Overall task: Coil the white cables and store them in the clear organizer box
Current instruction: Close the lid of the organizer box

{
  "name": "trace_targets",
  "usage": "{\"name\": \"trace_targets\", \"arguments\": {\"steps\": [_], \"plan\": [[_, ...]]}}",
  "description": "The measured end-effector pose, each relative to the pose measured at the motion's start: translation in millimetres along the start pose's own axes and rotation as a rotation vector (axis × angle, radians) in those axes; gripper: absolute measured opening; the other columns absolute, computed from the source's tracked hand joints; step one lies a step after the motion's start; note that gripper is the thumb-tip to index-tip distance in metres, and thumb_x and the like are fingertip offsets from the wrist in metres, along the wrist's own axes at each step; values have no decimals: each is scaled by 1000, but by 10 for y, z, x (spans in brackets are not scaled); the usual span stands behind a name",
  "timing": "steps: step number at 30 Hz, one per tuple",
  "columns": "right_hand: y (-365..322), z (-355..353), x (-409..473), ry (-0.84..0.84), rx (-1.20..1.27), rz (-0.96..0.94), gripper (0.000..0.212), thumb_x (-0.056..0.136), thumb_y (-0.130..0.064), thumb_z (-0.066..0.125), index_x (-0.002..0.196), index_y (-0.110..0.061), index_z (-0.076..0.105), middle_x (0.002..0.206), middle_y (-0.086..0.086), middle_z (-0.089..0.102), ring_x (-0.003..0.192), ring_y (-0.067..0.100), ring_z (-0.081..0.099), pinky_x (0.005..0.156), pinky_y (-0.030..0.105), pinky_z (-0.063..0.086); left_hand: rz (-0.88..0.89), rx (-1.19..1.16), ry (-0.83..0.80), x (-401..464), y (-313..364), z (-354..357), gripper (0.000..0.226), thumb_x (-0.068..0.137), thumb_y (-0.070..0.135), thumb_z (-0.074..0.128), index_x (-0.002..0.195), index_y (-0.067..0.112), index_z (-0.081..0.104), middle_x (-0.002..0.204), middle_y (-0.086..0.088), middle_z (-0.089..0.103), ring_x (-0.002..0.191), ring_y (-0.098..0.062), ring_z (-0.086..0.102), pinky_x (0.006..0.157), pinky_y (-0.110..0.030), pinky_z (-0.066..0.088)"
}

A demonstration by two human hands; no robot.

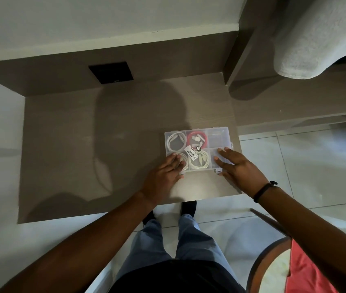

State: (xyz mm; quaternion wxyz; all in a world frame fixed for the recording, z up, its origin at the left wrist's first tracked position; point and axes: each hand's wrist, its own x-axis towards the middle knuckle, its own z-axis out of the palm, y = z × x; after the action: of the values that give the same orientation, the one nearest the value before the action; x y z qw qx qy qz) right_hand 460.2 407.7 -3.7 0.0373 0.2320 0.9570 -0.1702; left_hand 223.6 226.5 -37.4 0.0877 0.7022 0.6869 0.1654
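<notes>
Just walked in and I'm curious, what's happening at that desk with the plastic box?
A person stands at a brown desk with both hands flat on the closed lid of a clear organizer box. The left hand presses its near left corner, the right hand its near right. Coiled white cables already fill several compartments, and a red coil sits in the far middle one. No loose cables show on the desk, so the packing looks about finished.

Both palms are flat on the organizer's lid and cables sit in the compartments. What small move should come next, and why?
Probably press the front edge down and snap the latches. The clear organizer box looks closed, with coiled white cables inside; the left hand and right hand lie flat on its lid, and no loose cable shows on the desk.
</notes>
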Motion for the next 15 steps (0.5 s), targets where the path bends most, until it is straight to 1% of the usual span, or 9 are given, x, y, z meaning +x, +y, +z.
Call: {"name": "trace_targets", "arguments": {"steps": [1,2,5,7,10,12,14,15], "plan": [[5,0,-2,32,-30,-24,62,68,-13,92,125,-3,69,135,24,62,121,47,61,90,59,54,-2,10,16,7,3,-2,46,87,15,82,127,-3,69,134,-23,67,131,-39,60,102,-48,56],[11,-1,1,54,-64,-45,63,66,-14,93,123,-3,70,132,23,64,118,46,63,88,58,55,-2,24,31,7,5,3,46,85,14,84,125,-2,70,132,-22,69,129,-37,62,101,-47,57],[26,34,1,86,-177,-91,57,71,-18,91,123,-4,70,130,20,67,118,41,65,93,52,55,12,85,76,9,14,31,44,83,14,86,122,-2,73,128,-20,72,126,-35,65,99,-46,58],[44,77,-1,103,-230,-115,55,76,-19,88,124,-3,69,130,19,67,118,39,65,93,50,58,35,121,88,8,-5,64,42,87,16,83,123,-1,72,130,-19,71,127,-34,64,101,-45,57],[61,151,-7,133,-252,-93,54,74,-20,88,122,-4,71,127,18,70,114,38,68,85,49,60,44,132,45,-13,-47,90,38,94,15,74,128,1,70,135,-16,69,133,-31,60,107,-43,53],[50,171,-9,126,-251,-71,55,73,-20,89,122,-4,70,126,18,70,114,38,68,82,50,60,22,112,25,-8,-67,85,38,94,12,73,130,2,68,137,-14,68,136,-31,57,109,-42,51],[22,152,21,116,-248,-47,54,77,-19,86,125,-3,68,129,19,68,117,38,67,85,50,60,-31,61,43,30,-48,62,42,91,9,76,131,0,67,138,-16,67,136,-32,57,110,-44,51],[-4,144,43,116,-250,-32,54,80,-19,84,128,-2,66,132,21,65,120,38,64,90,50,58,-62,25,53,42,-29,46,48,89,10,79,133,-2,65,140,-19,65,136,-34,57,111,-45,49]]}}
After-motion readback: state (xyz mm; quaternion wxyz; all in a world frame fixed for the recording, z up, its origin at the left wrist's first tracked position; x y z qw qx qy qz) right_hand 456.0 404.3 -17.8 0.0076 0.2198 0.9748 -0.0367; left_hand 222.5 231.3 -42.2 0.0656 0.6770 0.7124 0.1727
